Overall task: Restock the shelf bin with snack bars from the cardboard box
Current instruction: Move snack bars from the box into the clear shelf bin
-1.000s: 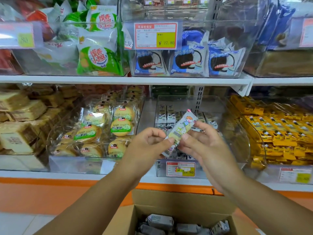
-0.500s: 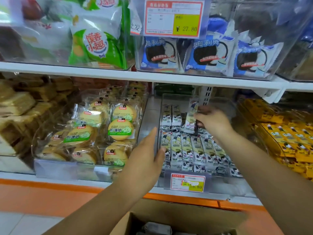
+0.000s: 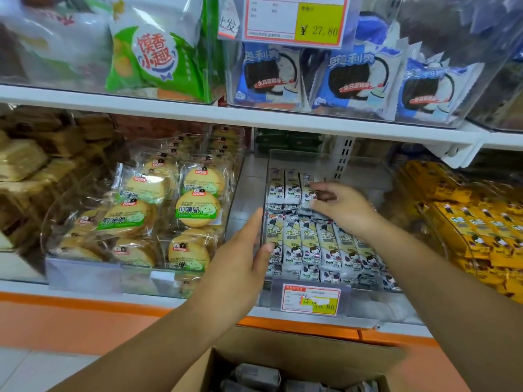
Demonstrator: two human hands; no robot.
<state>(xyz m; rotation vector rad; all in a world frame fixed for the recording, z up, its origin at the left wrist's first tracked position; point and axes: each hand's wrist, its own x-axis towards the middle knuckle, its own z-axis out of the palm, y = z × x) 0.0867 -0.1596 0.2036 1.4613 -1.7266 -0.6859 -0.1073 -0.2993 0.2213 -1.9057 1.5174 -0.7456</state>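
Clear-plastic shelf bin [image 3: 368,171]: left hand [image 3: 240,264] flat on its wall, right hand [image 3: 342,207] pinching a snack bar [image 3: 306,191] into back row [image 3: 283,189] (nudged neighbours could topple).

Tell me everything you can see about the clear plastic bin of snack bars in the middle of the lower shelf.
The clear plastic bin is an open-topped see-through box on the white lower shelf, between round biscuits and yellow packets. Wrapped snack bars fill it in rows; its rear right looks bare. A red-and-yellow price tag hangs on its front. The left hand rests flat against its left wall; the right hand reaches inside, touching a back-row bar.
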